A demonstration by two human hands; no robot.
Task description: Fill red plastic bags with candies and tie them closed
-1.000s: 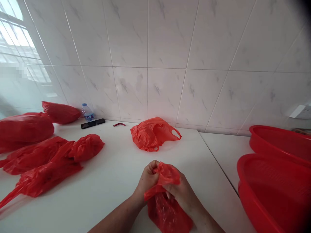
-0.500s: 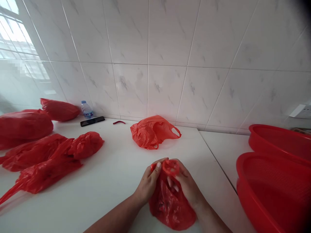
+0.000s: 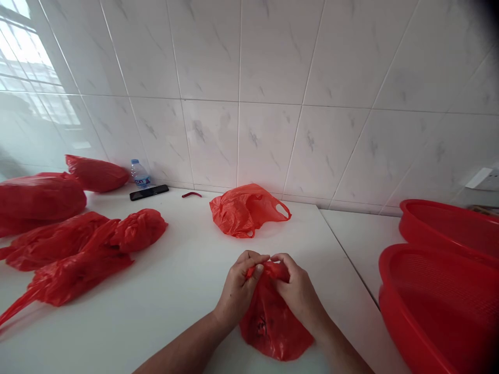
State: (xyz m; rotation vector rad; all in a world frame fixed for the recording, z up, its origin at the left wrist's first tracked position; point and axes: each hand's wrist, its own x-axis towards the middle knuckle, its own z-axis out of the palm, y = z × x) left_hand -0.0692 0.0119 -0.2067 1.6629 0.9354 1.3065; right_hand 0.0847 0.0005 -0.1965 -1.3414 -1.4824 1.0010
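A small filled red plastic bag (image 3: pixel 273 324) lies on the white counter (image 3: pixel 183 291) right in front of me. My left hand (image 3: pixel 238 288) and my right hand (image 3: pixel 297 291) are both closed on its gathered top, fingertips pinching the twisted plastic between them. What the bag contains is hidden. Behind my hands, near the wall, sits a crumpled, loosely open red bag (image 3: pixel 245 210) with its handle loop showing.
Several filled red bags (image 3: pixel 78 249) lie on the counter's left side. A water bottle (image 3: pixel 139 174), a black phone (image 3: pixel 148 192) and a small red strip (image 3: pixel 192 195) sit by the tiled wall. Two red baskets (image 3: pixel 440 301) stand at the right; a wall socket (image 3: pixel 485 179) is above them.
The bag's raised, twisted top has been pressed down. Both hands have closed together over it and the bag has settled flatter on the counter.
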